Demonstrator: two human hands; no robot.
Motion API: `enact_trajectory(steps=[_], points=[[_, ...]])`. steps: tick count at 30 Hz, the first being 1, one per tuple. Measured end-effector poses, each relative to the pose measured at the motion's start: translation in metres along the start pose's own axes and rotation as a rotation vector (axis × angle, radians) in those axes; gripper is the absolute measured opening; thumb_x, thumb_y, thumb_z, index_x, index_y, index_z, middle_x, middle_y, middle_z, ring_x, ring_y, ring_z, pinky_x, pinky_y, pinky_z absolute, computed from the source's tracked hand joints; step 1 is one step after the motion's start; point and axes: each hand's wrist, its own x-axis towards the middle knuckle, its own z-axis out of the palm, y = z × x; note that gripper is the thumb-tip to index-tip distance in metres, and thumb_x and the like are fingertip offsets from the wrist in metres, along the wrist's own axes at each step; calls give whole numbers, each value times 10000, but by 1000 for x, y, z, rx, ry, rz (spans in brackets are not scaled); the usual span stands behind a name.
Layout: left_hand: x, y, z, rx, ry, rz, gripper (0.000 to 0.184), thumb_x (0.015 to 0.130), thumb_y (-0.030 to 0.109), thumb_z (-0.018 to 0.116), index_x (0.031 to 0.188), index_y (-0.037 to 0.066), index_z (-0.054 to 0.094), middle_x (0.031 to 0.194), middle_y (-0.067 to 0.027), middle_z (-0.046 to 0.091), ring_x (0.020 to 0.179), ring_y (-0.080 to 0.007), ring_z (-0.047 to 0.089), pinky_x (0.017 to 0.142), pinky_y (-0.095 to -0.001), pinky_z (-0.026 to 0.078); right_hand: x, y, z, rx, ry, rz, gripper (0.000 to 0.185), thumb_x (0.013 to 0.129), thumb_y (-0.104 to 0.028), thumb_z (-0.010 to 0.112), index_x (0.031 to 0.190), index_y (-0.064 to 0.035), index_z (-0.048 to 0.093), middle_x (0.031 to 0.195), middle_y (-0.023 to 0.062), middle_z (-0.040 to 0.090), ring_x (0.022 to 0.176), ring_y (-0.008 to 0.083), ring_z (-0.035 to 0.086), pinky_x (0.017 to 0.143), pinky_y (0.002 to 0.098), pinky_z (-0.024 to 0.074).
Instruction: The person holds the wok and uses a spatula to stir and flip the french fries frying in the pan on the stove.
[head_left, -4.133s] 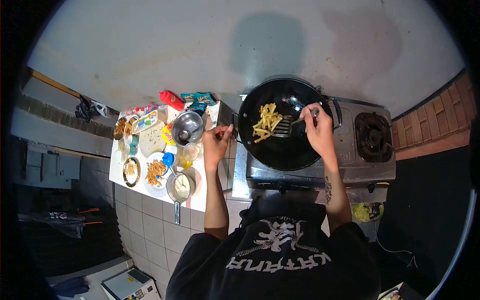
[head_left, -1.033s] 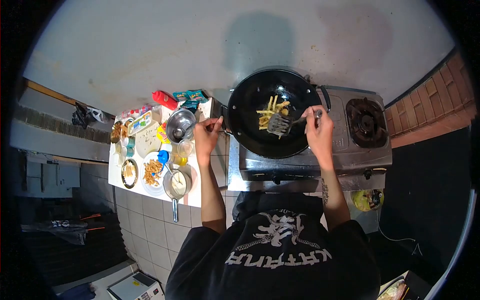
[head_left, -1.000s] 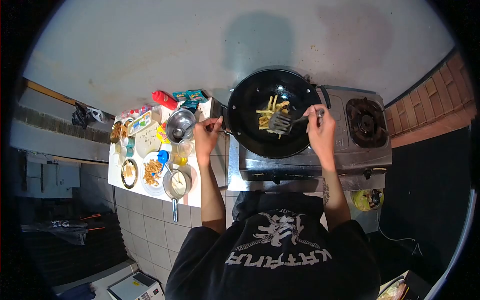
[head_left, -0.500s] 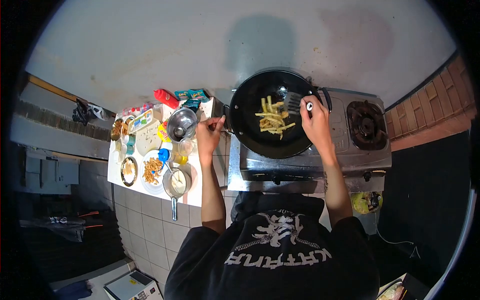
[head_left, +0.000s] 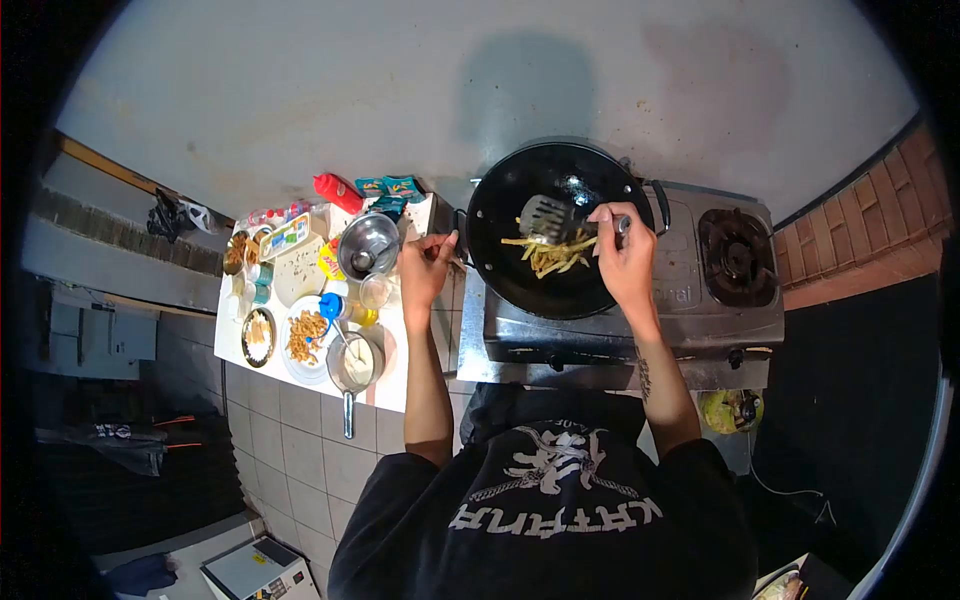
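My right hand (head_left: 627, 260) is closed round the handle of a slotted spatula (head_left: 547, 218). The spatula's dark blade lies over the far side of a small heap of pale yellow fries (head_left: 553, 256) inside a large black wok (head_left: 520, 292). At the wok's left side, my left hand (head_left: 424, 272) is closed, with thumb and fingers pinched at the small loop handle (head_left: 460, 236). The wok stands over the left part of a metal gas stove (head_left: 640, 335), hiding what is beneath it.
Right of the wok is a bare burner (head_left: 738, 256). A white table (head_left: 392, 385) at left carries a steel bowl (head_left: 367, 246), a saucepan (head_left: 354, 362) of pale mixture, a plate (head_left: 305, 338) with brown pieces, a red bottle (head_left: 338, 192) and green packets (head_left: 388, 188). A wall (head_left: 330, 90) stands behind.
The spatula has swung left from beside the fries to over their far side, turning in my right hand. The fries have been pushed together into a tighter heap. My left hand stays at the wok handle.
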Motion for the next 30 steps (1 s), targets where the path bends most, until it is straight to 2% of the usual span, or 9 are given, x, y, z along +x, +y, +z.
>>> enact_trajectory(steps=[3, 5, 7, 8, 13, 18, 20, 27, 30], points=[[0, 7, -1, -12, 13, -4, 297, 856, 268, 752, 874, -28, 735, 550, 5, 477, 543, -91, 401, 502, -292, 331, -8, 21, 2, -25, -50, 78, 135, 1001, -87, 526, 941, 28, 563, 843, 56, 648, 508, 48, 495, 466, 216, 409], [0, 4, 1, -44, 64, 60, 272, 840, 248, 765, 832, -21, 727, 529, -53, 530, 490, -100, 451, 488, -293, 374, -11, 28, 2, -27, -45, 66, 155, 1008, -100, 516, 927, 25, 559, 823, 56, 641, 477, 53, 491, 447, 217, 401], [2, 0, 2, -34, 68, 68, 266, 839, 244, 765, 835, -19, 728, 535, -56, 538, 492, -106, 463, 492, -295, 381, -8, 28, -2, -61, -38, 101, 175, 1013, -110, 508, 910, 22, 557, 805, 49, 632, 486, 47, 494, 446, 213, 395], [2, -1, 3, -21, 66, 78, 259, 838, 240, 765, 837, -17, 729, 541, -60, 546, 494, -112, 475, 495, -296, 389, -7, 27, -2, -43, 29, 93, 159, 977, -87, 552, 864, 25, 567, 671, 61, 623, 528, 72, 531, 490, 260, 409], [1, 4, 0, 0, 41, 70, 249, 834, 234, 765, 844, -13, 732, 547, -64, 550, 494, -120, 478, 496, -300, 389, 0, 4, -15, -63, -27, 182, 134, 965, -80, 562, 877, 21, 567, 683, 66, 626, 564, 104, 554, 519, 270, 422], [1, 0, 2, -13, 67, 85, 246, 834, 231, 765, 850, -12, 734, 548, -67, 548, 495, -124, 478, 499, -303, 390, 0, -1, -14, -150, -61, -9, 88, 945, -46, 575, 895, 26, 567, 707, 97, 610, 574, 133, 566, 523, 273, 429], [1, 2, 0, 6, 32, 26, 249, 832, 232, 767, 856, -14, 734, 552, -71, 558, 495, -126, 482, 499, -304, 391, -1, -1, -10, -143, -76, -16, 91, 943, -44, 578, 895, 32, 566, 708, 102, 602, 572, 135, 563, 526, 277, 432], [0, 4, 0, -10, 37, 24, 260, 833, 234, 769, 860, -22, 731, 561, -75, 580, 501, -120, 496, 503, -299, 399, -2, -6, 3, -171, -154, -48, 85, 929, -29, 582, 882, 39, 559, 669, 142, 547, 517, 173, 513, 502, 311, 401], [-1, 4, 1, -36, 48, 31, 277, 854, 244, 757, 836, -31, 730, 554, -20, 535, 526, -88, 448, 507, -287, 372, 0, -8, 4, -209, -174, -34, 80, 923, -29, 590, 886, 37, 563, 670, 144, 553, 504, 187, 510, 497, 315, 398]])
